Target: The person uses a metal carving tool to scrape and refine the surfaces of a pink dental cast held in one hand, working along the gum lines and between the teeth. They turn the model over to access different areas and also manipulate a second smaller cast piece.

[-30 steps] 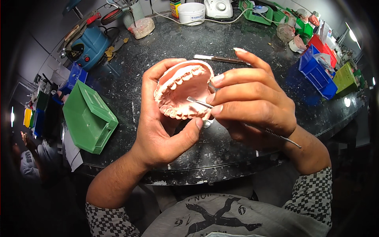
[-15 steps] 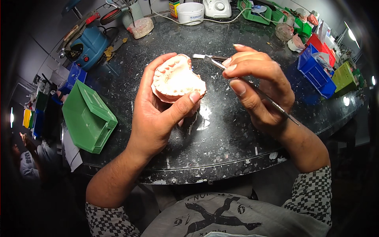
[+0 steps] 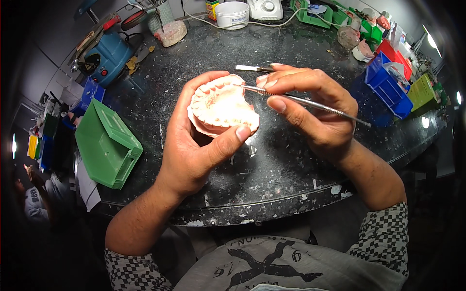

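My left hand (image 3: 194, 140) is closed round a pale plaster dental model (image 3: 218, 104), its thumb on the near right end and its fingers behind the far left side. A curved row of teeth shows on the brightly lit upper face. My right hand (image 3: 315, 106) pinches a slim metal dental carver (image 3: 310, 102) with a ridged grip. The carver's tip meets, or nearly meets, the far right end of the tooth row; glare hides the exact contact. Just beyond my right fingers lies a knife (image 3: 248, 68) with a bright blade and dark handle, partly covered by that hand.
A green bin (image 3: 104, 145) stands left on the black worktop (image 3: 272, 179). Behind it is a blue machine (image 3: 109, 58). A plaster block (image 3: 171, 33), a white tub (image 3: 232, 15) and a white device (image 3: 265, 9) line the back. Blue bins (image 3: 388, 87) stand right.
My right hand has moved slightly left, bringing the carver's tip to the model and laying the tool flatter. My left hand has tilted the model and shifted it slightly nearer and right.
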Demonstrator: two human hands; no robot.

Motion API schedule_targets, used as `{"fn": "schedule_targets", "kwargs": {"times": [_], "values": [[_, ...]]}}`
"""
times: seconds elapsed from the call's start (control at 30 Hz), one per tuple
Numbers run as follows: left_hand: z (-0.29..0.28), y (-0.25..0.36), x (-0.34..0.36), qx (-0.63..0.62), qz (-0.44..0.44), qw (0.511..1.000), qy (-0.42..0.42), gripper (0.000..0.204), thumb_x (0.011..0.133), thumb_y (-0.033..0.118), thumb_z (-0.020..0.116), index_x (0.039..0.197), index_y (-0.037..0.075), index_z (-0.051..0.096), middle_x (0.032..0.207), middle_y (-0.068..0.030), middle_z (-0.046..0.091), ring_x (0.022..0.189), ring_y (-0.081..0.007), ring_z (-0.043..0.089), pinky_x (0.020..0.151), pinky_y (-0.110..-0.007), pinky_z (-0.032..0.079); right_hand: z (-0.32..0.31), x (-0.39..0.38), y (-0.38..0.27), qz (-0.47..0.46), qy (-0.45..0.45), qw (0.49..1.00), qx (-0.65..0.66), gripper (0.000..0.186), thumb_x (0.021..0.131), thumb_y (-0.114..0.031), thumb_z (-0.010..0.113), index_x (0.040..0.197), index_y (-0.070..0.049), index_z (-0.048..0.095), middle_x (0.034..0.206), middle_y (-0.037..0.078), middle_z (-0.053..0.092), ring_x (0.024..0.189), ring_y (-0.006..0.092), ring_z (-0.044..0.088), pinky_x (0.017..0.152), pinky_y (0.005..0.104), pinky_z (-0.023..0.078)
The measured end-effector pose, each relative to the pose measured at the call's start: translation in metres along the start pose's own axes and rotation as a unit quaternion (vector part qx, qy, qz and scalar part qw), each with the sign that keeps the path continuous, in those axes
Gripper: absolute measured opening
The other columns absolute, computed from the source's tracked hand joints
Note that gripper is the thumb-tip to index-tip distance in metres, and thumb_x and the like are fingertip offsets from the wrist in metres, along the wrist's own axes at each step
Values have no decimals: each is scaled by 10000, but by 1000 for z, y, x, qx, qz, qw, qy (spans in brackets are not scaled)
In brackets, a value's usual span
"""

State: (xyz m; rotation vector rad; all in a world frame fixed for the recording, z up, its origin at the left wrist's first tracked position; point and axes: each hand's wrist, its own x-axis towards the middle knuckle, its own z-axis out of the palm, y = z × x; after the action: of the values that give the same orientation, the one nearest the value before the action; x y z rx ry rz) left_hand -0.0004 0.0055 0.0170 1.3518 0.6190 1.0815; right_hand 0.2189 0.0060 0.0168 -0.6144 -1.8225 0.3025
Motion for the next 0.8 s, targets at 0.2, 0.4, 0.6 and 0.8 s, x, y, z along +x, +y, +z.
{"fn": "schedule_targets", "kwargs": {"times": [0.2, 0.4, 0.6, 0.8], "values": [[12, -3, -1, -4, 2, 999, 38, 790, 741, 371, 731, 1324, -62, 419, 1035, -131, 611, 759, -92, 587, 606, -185, 455, 5, -3, 1, 57, 4, 989, 140, 125, 923, -86, 682, 1009, 2, 661, 983, 110, 709, 949, 179, 677, 890, 324, 526], [-2, 7, 0, -37, -58, 997, -26, 750, 883, 572, 464, 1206, -105, 475, 932, -140, 631, 822, -164, 606, 731, -268, 490, 6, -4, -5, 76, -4, 968, 238, 131, 976, -104, 613, 1042, 10, 609, 993, 126, 693, 964, 168, 667, 882, 309, 526], [-11, -3, 1, -136, -77, 987, -45, 702, 968, 574, 324, 1115, -88, 507, 976, -164, 633, 869, -213, 632, 844, -322, 500, 2, -3, -12, 57, -58, 985, 150, 211, 992, -178, 586, 1006, 31, 562, 940, 204, 671, 915, 266, 692, 843, 384, 559], [-4, -2, 1, -168, -79, 983, -6, 721, 984, 562, 256, 1055, -71, 594, 864, -144, 672, 763, -162, 636, 704, -264, 520, 11, -6, -7, 3, -18, 988, 151, 126, 878, -43, 717, 987, 18, 700, 939, 109, 716, 835, 169, 688, 726, 270, 541]]}}
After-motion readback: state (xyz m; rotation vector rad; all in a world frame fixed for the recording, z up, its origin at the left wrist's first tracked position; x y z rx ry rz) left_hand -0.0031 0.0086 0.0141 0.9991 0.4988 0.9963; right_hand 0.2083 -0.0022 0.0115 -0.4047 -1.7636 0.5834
